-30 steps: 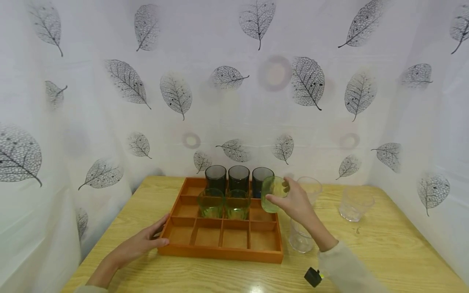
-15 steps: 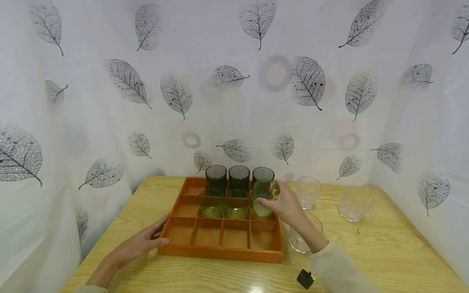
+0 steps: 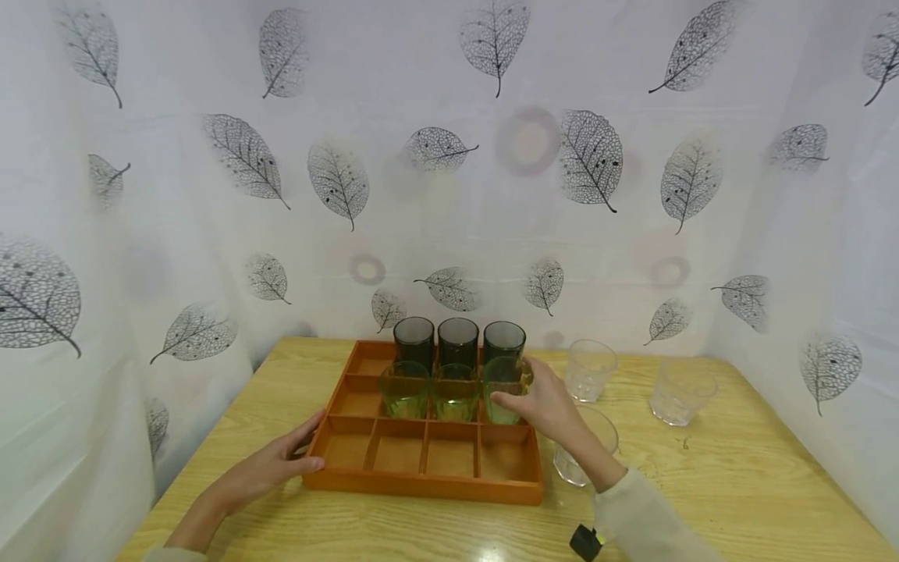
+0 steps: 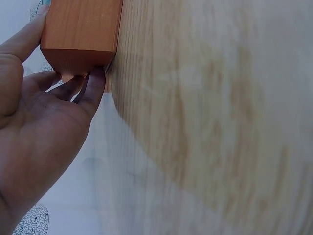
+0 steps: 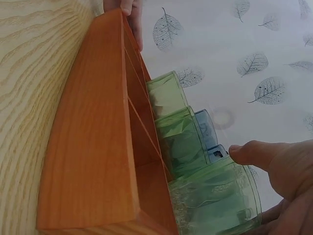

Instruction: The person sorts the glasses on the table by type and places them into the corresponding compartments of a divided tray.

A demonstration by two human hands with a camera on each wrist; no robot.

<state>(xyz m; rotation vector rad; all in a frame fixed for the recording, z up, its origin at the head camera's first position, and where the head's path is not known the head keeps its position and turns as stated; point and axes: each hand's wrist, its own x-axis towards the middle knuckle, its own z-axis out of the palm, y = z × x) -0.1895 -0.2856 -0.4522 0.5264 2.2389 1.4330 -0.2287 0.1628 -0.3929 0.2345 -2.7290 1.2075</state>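
In the head view my right hand (image 3: 551, 402) holds a green glass (image 3: 501, 390) by its sides, thumb towards me and fingers at the far right. This glass stands in the rightmost middle-row compartment of an orange wooden tray (image 3: 421, 484). Two more green glasses (image 3: 404, 390) sit to its left in the same row. Behind them are three dark grey glasses (image 3: 458, 339) in the back row. My left hand (image 3: 263, 472) grips the tray's left side near the front corner; the left wrist view has the thumb at the rim and curled fingers against the wall (image 4: 80, 63).
Right of the tray, clear glasses stand on the wooden table (image 3: 737, 484): one near my right forearm (image 3: 569, 460), one behind it (image 3: 591, 371), another farther right (image 3: 683, 394). A small black object (image 3: 585, 542) is by my right sleeve. A leaf-patterned curtain (image 3: 456, 211) surrounds the table.
My right hand has moved left and down with the green glass, which has gone from tilted above the tray's right edge to upright in its compartment. The left hand has stayed in place.
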